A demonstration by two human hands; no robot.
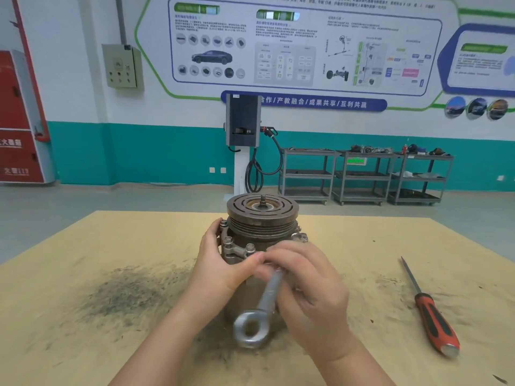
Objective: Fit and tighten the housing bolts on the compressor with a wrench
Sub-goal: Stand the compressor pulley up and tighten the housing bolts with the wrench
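Compressor [260, 232] stands upright mid-table [83, 274], grooved pulley [262, 208] on top, shaft stub pointing up. Bolts [228, 240] with washers sit in the housing flange, heads visible on the near and left side, a couple more on the right edge. Left hand [223, 260] wraps the compressor's left side, fingers curled round the flange, thumb reaching across the front toward the right hand. Right hand [309, 285] grips the upper shank of the wrench [264, 302], fingers curled round it; working end hidden behind the fingers at the flange, so can't tell if it's seated on a bolt. Ring end points back toward the person, slightly blurred. Red-and-black handled screwdriver [432, 316] lies on the table well to the right, untouched. Dark grime smeared on the tabletop left of the compressor
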